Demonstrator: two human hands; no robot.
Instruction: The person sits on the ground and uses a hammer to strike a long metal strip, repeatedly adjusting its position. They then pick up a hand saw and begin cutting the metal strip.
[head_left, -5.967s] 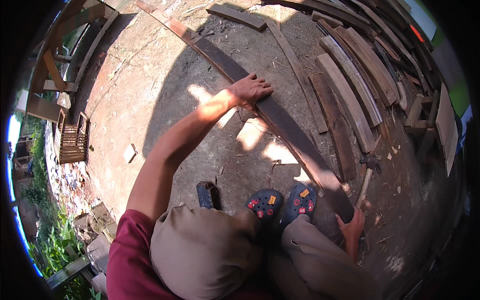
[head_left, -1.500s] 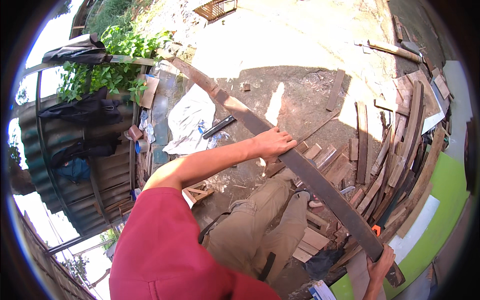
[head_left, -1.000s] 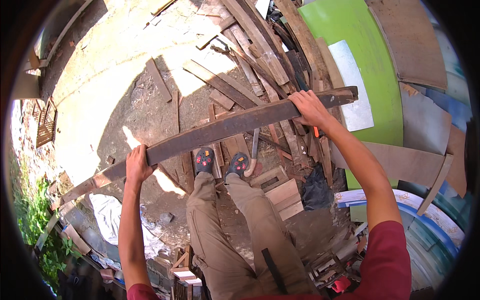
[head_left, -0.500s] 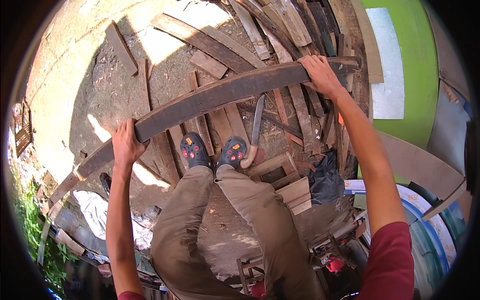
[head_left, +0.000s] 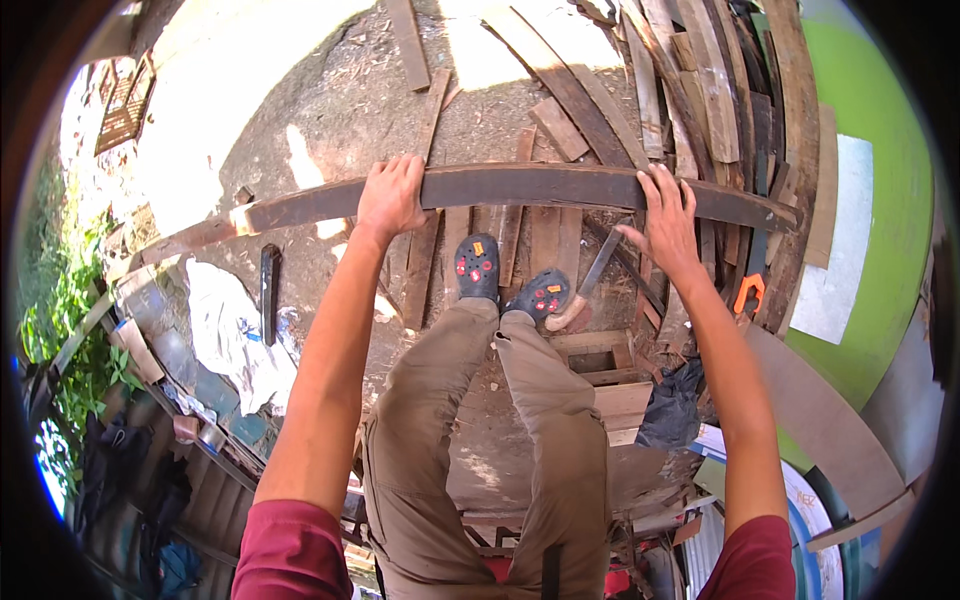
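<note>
A long dark weathered wooden plank runs across the view at arm's length, above the ground. My left hand grips its upper edge left of the middle. My right hand rests on it further right, fingers spread over the wood. Below the plank I see my feet in dark clogs standing on short boards laid on the dirt.
Many loose planks lie piled at the upper right beside a green wall. An orange-handled tool lies at the right. A machete-like blade sits by my right foot. A white cloth and dark bar lie left.
The plank has swung from a slant to nearly level across the view. My right hand slid from the plank's end toward the middle and opened out; the view has turned slightly.
</note>
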